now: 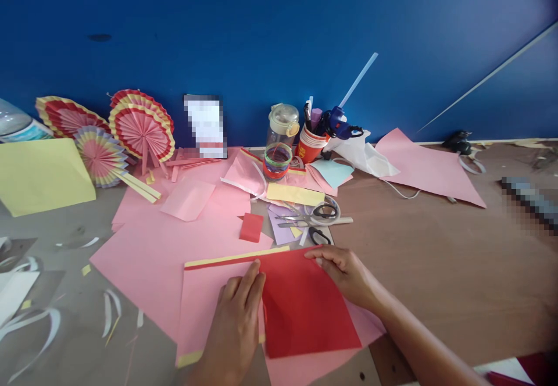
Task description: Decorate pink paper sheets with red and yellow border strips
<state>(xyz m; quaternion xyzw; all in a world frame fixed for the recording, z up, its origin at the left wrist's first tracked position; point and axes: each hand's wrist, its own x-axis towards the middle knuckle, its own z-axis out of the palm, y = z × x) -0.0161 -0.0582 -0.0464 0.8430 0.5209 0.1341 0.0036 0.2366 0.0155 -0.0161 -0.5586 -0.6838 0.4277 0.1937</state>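
Note:
A red paper sheet [305,304] lies on top of pink paper [148,252] at the near edge of the table. My left hand [235,322] rests on the red sheet's left edge with its fingers together and flat, pressing the paper down. My right hand [344,272] presses the sheet's upper right corner with bent fingers. A thin yellow strip [238,256] runs along the fold at the sheet's upper left. A small red folded piece [251,227] lies just beyond.
Scissors [314,214] lie past the red sheet. Behind them stand a clear jar [281,136] and a red cup [310,145] with a glue gun [337,121]. Folded paper fans [139,127] stand at the back left beside yellow paper [41,174]. White scraps litter the left.

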